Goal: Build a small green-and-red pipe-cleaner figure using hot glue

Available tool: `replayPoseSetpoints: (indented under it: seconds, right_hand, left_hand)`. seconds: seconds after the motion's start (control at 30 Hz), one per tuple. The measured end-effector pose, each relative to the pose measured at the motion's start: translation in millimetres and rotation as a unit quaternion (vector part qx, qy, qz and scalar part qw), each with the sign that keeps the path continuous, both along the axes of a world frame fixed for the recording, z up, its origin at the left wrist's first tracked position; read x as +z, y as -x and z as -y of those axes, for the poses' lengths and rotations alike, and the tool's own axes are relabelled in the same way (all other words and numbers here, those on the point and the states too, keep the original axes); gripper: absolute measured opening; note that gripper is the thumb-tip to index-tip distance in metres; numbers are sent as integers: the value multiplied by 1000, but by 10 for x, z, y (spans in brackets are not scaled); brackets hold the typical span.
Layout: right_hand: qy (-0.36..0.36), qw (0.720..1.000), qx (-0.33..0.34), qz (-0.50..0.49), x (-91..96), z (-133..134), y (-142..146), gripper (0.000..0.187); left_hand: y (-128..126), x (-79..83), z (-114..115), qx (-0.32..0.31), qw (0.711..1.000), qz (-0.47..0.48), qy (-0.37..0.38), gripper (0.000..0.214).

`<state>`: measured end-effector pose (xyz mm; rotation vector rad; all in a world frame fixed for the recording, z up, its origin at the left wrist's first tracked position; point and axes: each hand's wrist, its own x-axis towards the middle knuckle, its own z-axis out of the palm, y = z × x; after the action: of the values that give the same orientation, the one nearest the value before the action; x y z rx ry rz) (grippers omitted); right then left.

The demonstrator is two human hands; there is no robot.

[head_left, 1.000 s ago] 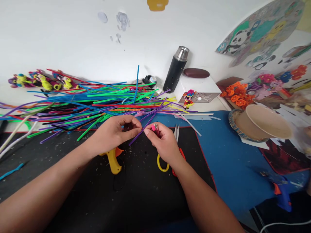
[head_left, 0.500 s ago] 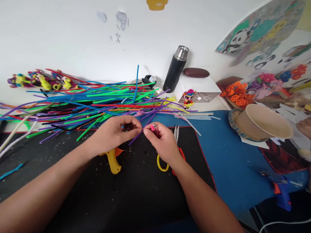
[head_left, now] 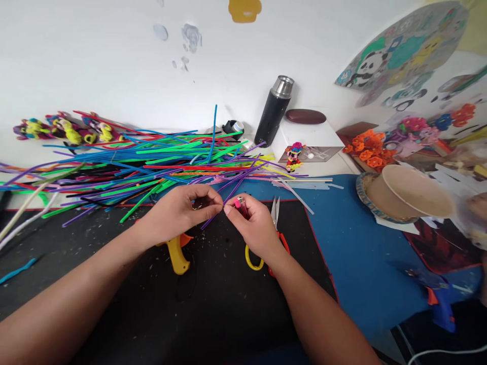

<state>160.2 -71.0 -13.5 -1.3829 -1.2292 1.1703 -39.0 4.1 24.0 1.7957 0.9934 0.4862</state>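
Observation:
My left hand (head_left: 182, 209) is closed in a pinch, thumb against forefinger. Its fingertips almost meet those of my right hand (head_left: 253, 219); whatever lies between them is too small to make out. Curled in my right hand is a small red lighter (head_left: 239, 203) with a pink button, mostly hidden by the fingers. Right behind the fingertips run purple pipe cleaners (head_left: 233, 191). Under my left wrist lies a yellow hot glue gun (head_left: 177, 256), partly covered. Scissors (head_left: 276, 213) with red and yellow handles lie beneath and beside my right hand.
A heap of colourful pipe cleaners (head_left: 152, 157) spreads along the wall. Behind stand a black thermos (head_left: 272, 114) and a white box (head_left: 308, 134) with a small figure (head_left: 294, 156) before it. At right are a bowl (head_left: 416, 190), a blue glue gun (head_left: 441, 299) and another person's blurred hand (head_left: 478, 208).
The view has shifted slightly, so the scene sits a little lower. Both hands keep nearly the same pinch, fingertips close together.

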Motion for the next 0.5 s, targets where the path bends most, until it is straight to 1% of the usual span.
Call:
replayPoseSetpoints:
  seconds: [0.1, 0.2, 0.3, 0.5]
  right_hand:
    - [-2, 1000, -2, -6, -19, -3, -1, 22]
    - [-3, 1000, -4, -7, -37, -8, -8, 23]
    - [9, 1000, -4, -8, -39, -13, -14, 26]
    - [20, 1000, -10, -13, -32, -24, -15, 30]
  left_hand:
    - [24, -8, -21, 4, 1000, -4, -11, 25]
    - [59, -26, -50, 21, 999, -12, -28, 28]
    - [86, -42, -75, 30, 998, -20, -45, 33]
    - [106, -59, -97, 38, 999, -15, -30, 39]
